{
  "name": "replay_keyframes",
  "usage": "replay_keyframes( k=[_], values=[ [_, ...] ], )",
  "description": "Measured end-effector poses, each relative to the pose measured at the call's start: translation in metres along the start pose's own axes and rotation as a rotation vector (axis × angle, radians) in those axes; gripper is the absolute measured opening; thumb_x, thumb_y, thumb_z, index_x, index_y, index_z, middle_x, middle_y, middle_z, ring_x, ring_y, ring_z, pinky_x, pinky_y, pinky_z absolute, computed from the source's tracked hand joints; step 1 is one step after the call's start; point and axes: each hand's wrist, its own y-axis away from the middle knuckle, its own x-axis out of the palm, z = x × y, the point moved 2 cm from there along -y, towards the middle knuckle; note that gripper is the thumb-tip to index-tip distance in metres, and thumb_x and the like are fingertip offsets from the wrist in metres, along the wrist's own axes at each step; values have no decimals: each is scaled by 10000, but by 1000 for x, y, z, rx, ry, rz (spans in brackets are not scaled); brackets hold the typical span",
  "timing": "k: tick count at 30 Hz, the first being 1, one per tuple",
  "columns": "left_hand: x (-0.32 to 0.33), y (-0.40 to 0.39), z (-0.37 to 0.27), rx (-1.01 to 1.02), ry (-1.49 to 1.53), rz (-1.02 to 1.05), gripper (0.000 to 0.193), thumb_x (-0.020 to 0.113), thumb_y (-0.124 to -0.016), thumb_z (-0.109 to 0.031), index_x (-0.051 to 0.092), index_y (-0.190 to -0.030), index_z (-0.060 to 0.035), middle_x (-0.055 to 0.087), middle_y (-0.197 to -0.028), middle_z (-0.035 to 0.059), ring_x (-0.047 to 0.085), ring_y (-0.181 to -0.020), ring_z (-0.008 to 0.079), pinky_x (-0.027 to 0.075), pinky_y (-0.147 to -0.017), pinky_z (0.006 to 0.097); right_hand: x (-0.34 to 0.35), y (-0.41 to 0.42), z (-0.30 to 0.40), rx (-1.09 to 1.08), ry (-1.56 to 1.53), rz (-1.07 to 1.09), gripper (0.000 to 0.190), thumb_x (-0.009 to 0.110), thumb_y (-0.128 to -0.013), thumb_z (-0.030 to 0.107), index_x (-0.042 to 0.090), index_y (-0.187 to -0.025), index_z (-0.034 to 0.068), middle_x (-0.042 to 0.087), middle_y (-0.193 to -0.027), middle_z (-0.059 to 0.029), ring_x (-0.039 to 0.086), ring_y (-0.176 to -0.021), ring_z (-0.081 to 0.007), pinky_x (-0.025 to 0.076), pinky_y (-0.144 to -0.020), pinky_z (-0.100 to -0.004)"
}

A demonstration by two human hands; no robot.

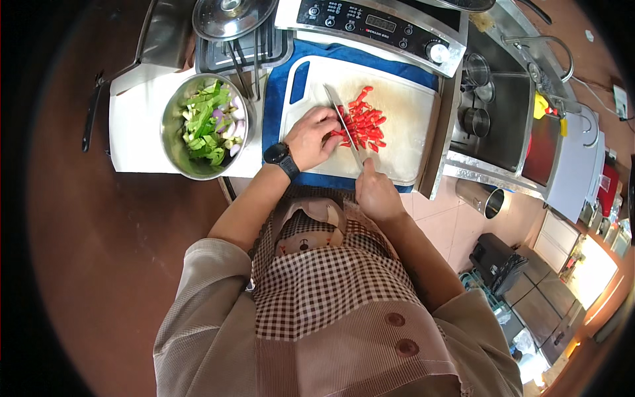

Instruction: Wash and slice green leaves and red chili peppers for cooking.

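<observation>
My right hand [379,196] grips the handle of a kitchen knife [346,124], its blade slanting up and left across the white cutting board [402,164]. Curled fingers of my left hand [310,139], which wears a black watch on its wrist, press on red chilli peppers at the left side of the blade. Cut pieces of red chilli [369,121] lie in a loose pile to the right of the blade. The fingers hide part of the chillies under them.
A steel bowl [171,161] with green leaves, shallots and pale chopped pieces stands left of the board. Blue cloth [273,99] lies beneath the board. Behind it is an induction cooker [387,25]. A lidded pot [233,20] stands back left; a steel sink [506,109] is at right.
</observation>
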Motion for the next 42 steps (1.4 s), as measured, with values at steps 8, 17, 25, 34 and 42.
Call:
replay_keyframes(
  k=[8, 17, 25, 34, 42],
  values=[
    [1, 13, -8, -178, 136, -17, 266, 769, -811, -94, 681, -1055, -39, 643, -1173, 132, 626, -1089, 348, 532, -940, 423, -11, 4, -2, 3, -87, -112, 226, 525, -985, 99, 449, -1148, -37, 648, -749, -309, 653, -739, -518, 513, -675, -589],
    [13, -29, -23, 15, -281, 63, 803, 730, -874, -451, 426, -1506, -60, 339, -1600, 210, 307, -1481, 440, 257, -1224, 530, 9, 77, -64, 355, -816, -260, 333, 432, -1097, 274, 542, -941, 0, 559, -582, -91, 593, -474, -199, 484, -468, -312],
    [52, -52, -44, 113, -290, 207, 882, 804, -754, -569, 530, -1449, -99, 395, -1568, 183, 341, -1455, 436, 270, -1207, 579, 50, 64, -40, 501, -923, -301, 365, 451, -1086, 256, 594, -907, -27, 586, -564, -78, 597, -457, -178, 477, -461, -336],
    [75, -45, -48, 109, -201, 19, 543, 800, -831, -354, 672, -1278, -73, 571, -1403, 152, 466, -1373, 403, 420, -1124, 497, 66, 22, -16, 280, -678, -349, 357, 452, -1087, 240, 571, -889, -31, 597, -554, -73, 580, -422, -174, 457, -434, -343],
    [63, -40, -47, 21, 69, -296, 244, 699, -875, -45, 744, -1114, -40, 655, -1275, 135, 563, -1283, 370, 486, -1054, 440, 46, 15, 12, 280, -770, -266, 341, 437, -1096, 239, 566, -942, -37, 581, -562, -64, 572, -428, -153, 445, -421, -317]
  ],
)
